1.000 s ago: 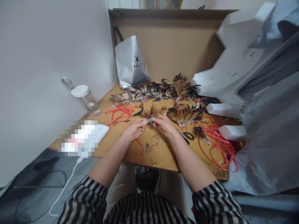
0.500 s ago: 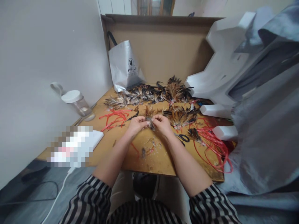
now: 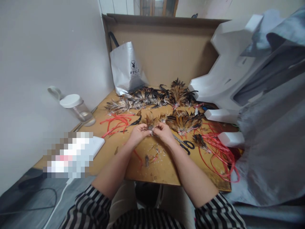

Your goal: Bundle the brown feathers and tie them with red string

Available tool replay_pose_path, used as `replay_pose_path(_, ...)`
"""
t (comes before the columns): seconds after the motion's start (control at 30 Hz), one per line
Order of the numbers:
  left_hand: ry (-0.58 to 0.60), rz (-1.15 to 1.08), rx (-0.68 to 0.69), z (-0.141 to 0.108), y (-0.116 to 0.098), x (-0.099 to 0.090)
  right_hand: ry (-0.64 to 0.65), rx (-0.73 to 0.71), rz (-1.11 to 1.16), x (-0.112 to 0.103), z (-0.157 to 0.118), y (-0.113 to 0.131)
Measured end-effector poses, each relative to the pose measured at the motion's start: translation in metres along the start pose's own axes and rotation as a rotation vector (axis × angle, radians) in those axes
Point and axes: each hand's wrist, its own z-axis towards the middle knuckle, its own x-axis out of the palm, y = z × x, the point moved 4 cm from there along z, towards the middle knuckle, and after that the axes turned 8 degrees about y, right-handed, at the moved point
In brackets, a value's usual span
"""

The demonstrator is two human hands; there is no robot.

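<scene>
Small brown fanned feather bunch (image 3: 149, 119), over the middle of the yellow-brown table (image 3: 162, 173): from my remote seat I see its pale base pinched by both the bare left hand (image 3: 138, 133) and bare right hand (image 3: 164, 132), fingers curled nearly closed. Black-handled metal scissors (image 3: 189, 145) lie just right of the right hand; thin red plastic strips (image 3: 117, 122) lie farther left.

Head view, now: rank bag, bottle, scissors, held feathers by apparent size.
1. Bag
2. Bottle
Unranked, smallest: scissors and held feathers. They look alike in size, and both are partly hidden.
</scene>
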Motion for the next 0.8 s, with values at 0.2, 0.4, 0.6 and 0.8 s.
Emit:
replay_pose_path(0.2, 0.067, -0.129, -0.067, -0.001, 0.008, 0.003, 0.015, 0.027, 0.03, 0.0, -0.001, 0.002)
replay_pose_path(0.4, 0.01, -0.109, -0.061, 0.001, 0.01, 0.001, 0.031, 0.04, 0.038, 0.002, -0.002, 0.004)
replay_pose_path(0.6, -0.013, -0.023, -0.041, 0.001, 0.009, -0.003, 0.022, 0.042, -0.07, 0.002, -0.003, 0.001)
replay_pose_path(0.8, -0.025, -0.141, -0.068, 0.0, 0.011, -0.002, 0.023, 0.059, 0.159, 0.005, 0.001, -0.012)
